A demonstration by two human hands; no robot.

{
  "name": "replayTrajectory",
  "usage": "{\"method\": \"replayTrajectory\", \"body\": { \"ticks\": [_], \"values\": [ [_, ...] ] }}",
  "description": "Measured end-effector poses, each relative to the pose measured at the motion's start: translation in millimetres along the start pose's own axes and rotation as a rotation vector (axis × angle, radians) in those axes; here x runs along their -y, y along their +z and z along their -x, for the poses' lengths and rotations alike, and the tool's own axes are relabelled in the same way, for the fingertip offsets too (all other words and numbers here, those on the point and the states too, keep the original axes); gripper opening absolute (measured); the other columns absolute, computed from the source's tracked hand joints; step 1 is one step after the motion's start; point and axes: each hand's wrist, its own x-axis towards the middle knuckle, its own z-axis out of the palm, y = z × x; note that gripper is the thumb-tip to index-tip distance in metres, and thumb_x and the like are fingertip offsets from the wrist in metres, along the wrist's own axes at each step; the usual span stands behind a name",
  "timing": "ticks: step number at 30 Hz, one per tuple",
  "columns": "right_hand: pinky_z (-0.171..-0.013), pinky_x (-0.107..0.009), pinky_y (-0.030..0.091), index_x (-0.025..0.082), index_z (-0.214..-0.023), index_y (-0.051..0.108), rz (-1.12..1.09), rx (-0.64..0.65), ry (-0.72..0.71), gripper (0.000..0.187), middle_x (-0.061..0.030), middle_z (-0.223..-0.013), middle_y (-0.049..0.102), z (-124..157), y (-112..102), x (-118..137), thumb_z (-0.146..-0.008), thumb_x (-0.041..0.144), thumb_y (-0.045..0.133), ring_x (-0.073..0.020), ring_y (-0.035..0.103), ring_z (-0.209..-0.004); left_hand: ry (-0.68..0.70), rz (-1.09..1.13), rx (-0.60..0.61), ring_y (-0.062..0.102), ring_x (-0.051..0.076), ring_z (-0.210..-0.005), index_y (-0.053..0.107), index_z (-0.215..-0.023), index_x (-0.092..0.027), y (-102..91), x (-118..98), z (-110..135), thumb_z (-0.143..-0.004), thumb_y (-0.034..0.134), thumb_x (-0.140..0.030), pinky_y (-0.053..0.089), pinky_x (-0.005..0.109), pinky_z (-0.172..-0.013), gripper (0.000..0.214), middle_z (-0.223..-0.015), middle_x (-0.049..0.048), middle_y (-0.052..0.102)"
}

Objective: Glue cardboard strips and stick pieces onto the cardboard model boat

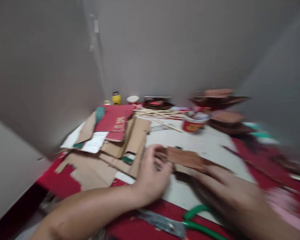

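My left hand [152,171] rests on the white work surface [210,143] with its fingers curled around the left end of a brown cardboard piece [187,158]. My right hand [230,193] lies over the right part of the same piece, its fingers pointing left and smeared by motion. The whole picture is blurred. Green-handled scissors [187,225] lie on red paper just in front of both hands.
A pile of cut cardboard and red card [110,140] sits to the left. Behind are wooden sticks [160,115], a red and white cup [193,122], a yellow bottle [116,98] and stacked brown shapes [222,106]. Grey walls close in on three sides.
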Motion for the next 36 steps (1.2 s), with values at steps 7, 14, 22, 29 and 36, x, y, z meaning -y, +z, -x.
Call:
{"method": "replayTrajectory", "body": {
  "ticks": [7,14,22,29,36],
  "values": [
    [-0.065,-0.029,0.044,0.017,-0.09,0.067,0.192,0.22,0.031,0.024,-0.008,-0.082,0.064,-17.0,-24.6,2.6,-0.095,0.013,0.044,-0.0184,0.056,-0.074,-0.24,0.268,0.169,0.058,0.009,-0.055,0.047,-0.12,-0.019,5.9,9.3,-12.9,-0.086,0.057,-0.036,0.047,0.02,-0.04,0.039,-0.107,0.0083,0.064],
    [-0.063,-0.028,0.04,0.016,-0.088,0.067,0.172,0.219,0.059,0.025,-0.0072,-0.08,0.062,-18.5,-25.9,3.4,-0.095,0.015,0.043,-0.0184,0.053,-0.071,-0.32,0.367,0.347,0.063,0.007,-0.057,0.042,-0.128,-0.023,11.7,11.8,-12.9,-0.083,0.057,-0.029,0.048,0.019,-0.043,0.048,-0.134,0.0133,0.052],
    [-0.062,-0.029,0.04,0.014,-0.089,0.068,0.192,0.207,0.06,0.024,-0.0076,-0.078,0.062,-19.0,-26.8,2.7,-0.095,0.014,0.045,-0.0192,0.053,-0.07,-0.341,0.4,0.412,0.064,0.007,-0.054,0.043,-0.126,-0.021,13.4,10.8,-19.7,-0.084,0.058,-0.03,0.047,0.019,-0.045,0.045,-0.131,0.0129,0.054],
    [-0.061,-0.029,0.043,0.012,-0.094,0.067,0.18,0.109,-0.014,0.025,-0.0083,-0.079,0.064,-17.1,-23.7,1.2,-0.097,0.014,0.042,-0.0183,0.054,-0.07,-0.292,0.366,0.408,0.059,0.005,-0.049,0.041,-0.132,-0.017,10.5,11.2,-18.2,-0.086,0.06,-0.029,0.047,0.021,-0.048,0.051,-0.115,0.0114,0.062],
    [-0.059,-0.03,0.041,0.013,-0.086,0.067,0.197,0.11,-0.058,0.029,-0.007,-0.073,0.062,-16.0,-21.6,1.3,-0.098,0.015,0.04,-0.0177,0.051,-0.065,-0.283,0.373,0.411,0.058,0.005,-0.047,0.041,-0.133,-0.015,10.6,9.2,-16.9,-0.085,0.061,-0.03,0.046,0.021,-0.046,0.054,-0.112,0.0118,0.064]
  ]
}}
